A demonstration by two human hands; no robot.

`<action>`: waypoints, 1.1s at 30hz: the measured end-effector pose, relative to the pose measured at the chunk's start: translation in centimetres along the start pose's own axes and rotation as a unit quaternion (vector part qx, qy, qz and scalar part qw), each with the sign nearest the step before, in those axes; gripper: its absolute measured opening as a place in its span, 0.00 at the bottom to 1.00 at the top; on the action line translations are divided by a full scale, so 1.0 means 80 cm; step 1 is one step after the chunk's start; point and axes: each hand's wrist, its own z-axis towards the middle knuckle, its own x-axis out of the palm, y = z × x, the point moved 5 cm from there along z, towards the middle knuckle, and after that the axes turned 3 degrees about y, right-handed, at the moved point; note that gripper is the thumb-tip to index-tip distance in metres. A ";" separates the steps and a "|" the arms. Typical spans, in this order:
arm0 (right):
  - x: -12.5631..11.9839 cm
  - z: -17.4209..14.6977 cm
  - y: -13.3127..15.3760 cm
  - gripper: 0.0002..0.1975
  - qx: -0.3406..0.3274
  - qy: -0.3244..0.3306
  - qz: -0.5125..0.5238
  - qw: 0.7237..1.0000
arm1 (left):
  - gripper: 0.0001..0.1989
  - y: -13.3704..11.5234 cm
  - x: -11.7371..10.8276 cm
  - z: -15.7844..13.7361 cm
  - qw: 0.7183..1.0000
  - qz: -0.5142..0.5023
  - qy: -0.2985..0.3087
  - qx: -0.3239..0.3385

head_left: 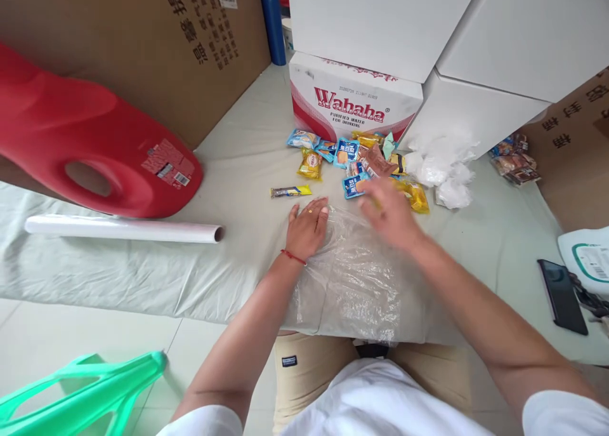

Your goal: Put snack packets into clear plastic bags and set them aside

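My left hand lies flat with fingers stretched out, at the upper left edge of a sheet of clear plastic film. The film is spread over the table in front of me and reaches the front edge. Above its far right part is my right hand, smeared by motion, so whether its fingers hold anything is unclear. Just beyond it lies a pile of wrapped snacks: a blue packet, a yellow packet, a brown packet and several others. A slim yellow-and-dark snack packet lies apart, near my left fingertips.
Behind the snacks stands a Wahaha water box; crumpled clear plastic bags sit to its right. On the left are a white roll and a big red jug. A phone lies far right. A green stool stands on the floor.
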 end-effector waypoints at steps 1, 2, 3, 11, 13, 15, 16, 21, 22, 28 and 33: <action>0.030 -0.027 0.037 0.14 -0.070 0.080 0.023 0.994 | 0.29 0.000 -0.001 0.000 1.000 -0.005 -0.001 -0.002; 0.060 -0.059 0.071 0.14 -0.136 0.151 0.036 0.978 | 0.29 0.001 -0.001 0.001 1.000 -0.010 -0.001 -0.004; 0.085 -0.090 0.099 0.13 -0.183 0.193 0.035 0.963 | 0.29 0.002 -0.001 0.002 1.000 -0.013 0.001 -0.005; 0.158 -0.196 0.148 0.30 -0.192 0.299 0.049 0.934 | 0.31 0.006 0.001 0.007 0.997 -0.034 0.068 -0.008; 0.151 -0.199 0.146 0.30 -0.182 0.316 0.060 0.929 | 0.31 0.004 0.002 0.005 0.998 -0.009 0.058 0.000; 0.139 -0.199 0.145 0.31 -0.173 0.334 0.080 0.923 | 0.30 0.001 0.005 0.003 0.999 0.031 0.042 0.015; 0.130 -0.199 0.145 0.31 -0.175 0.341 0.099 0.918 | 0.29 0.000 0.007 0.002 0.998 0.050 0.036 0.022; 0.053 -0.141 0.074 0.22 -0.102 0.205 0.196 0.954 | 0.29 -0.004 0.015 0.000 0.994 0.097 0.022 0.045; 0.031 -0.119 0.037 0.20 -0.034 0.133 0.170 0.976 | 0.29 -0.004 0.016 0.000 0.994 0.101 0.021 0.047; -0.070 0.019 -0.182 0.14 0.223 -0.038 -0.113 0.967 | 0.29 -0.005 0.014 0.000 0.993 0.108 0.021 0.049; -0.052 0.104 -0.244 0.33 0.168 0.124 -0.213 0.955 | 0.29 -0.006 0.011 0.001 0.990 0.129 0.025 0.047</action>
